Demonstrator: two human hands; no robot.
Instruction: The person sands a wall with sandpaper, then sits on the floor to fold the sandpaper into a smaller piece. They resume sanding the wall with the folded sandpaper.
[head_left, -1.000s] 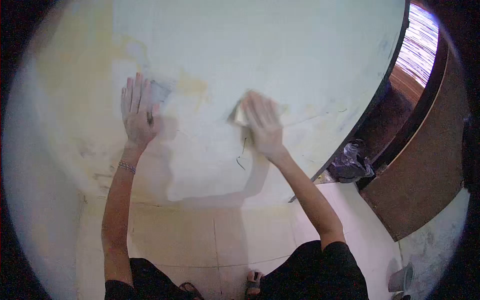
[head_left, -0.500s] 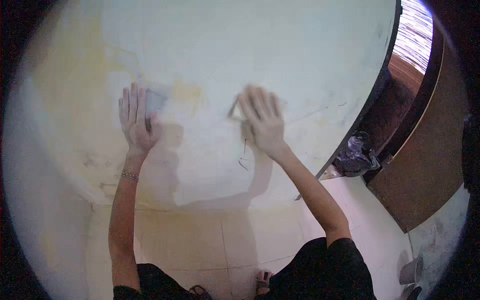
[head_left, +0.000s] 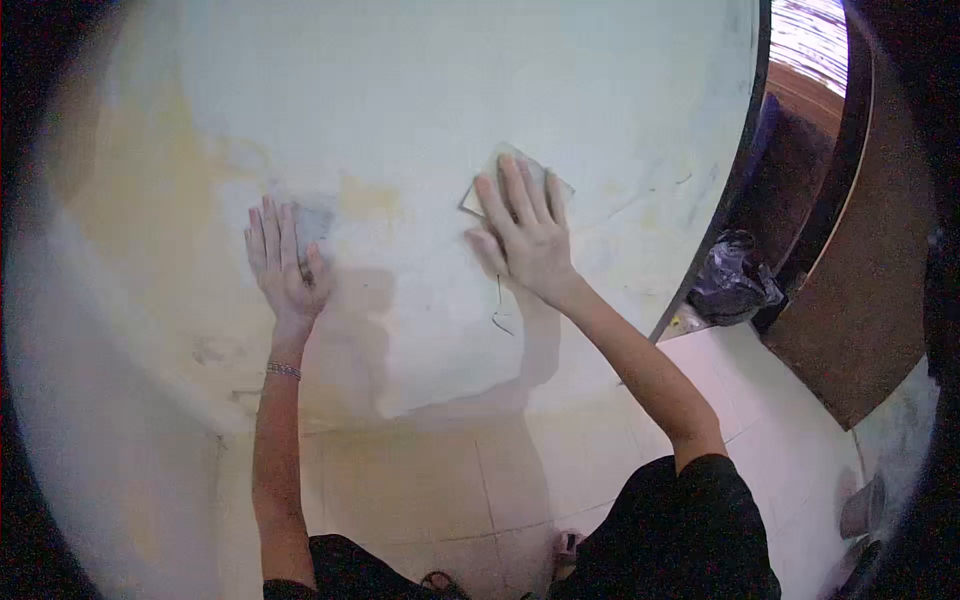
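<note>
My left hand (head_left: 288,272) lies flat against the pale wall (head_left: 430,90), fingers stretched upward and thumb out to the side. Beside its fingers is a grey smudged patch on the wall; nothing shows in that hand. My right hand (head_left: 530,235) presses a thin square sheet of sandpaper (head_left: 541,177) to the wall under spread fingers. The sheet's corners stick out past the fingertips and to the left. Yellowish patches mark the wall between and around the hands, and a thin dark crack or wire-like line runs below my right hand.
At the right, the wall ends in a dark edge beside an opening. A dark plastic bag (head_left: 735,280) sits there, near a brown board (head_left: 850,330). Light floor tiles (head_left: 440,490) lie below, with a grey container (head_left: 862,508) at the lower right.
My right hand has shifted slightly upward on the wall with the sandpaper, which now shows more clearly. My left hand stays flat by the grey patch. The view has turned a little.
</note>
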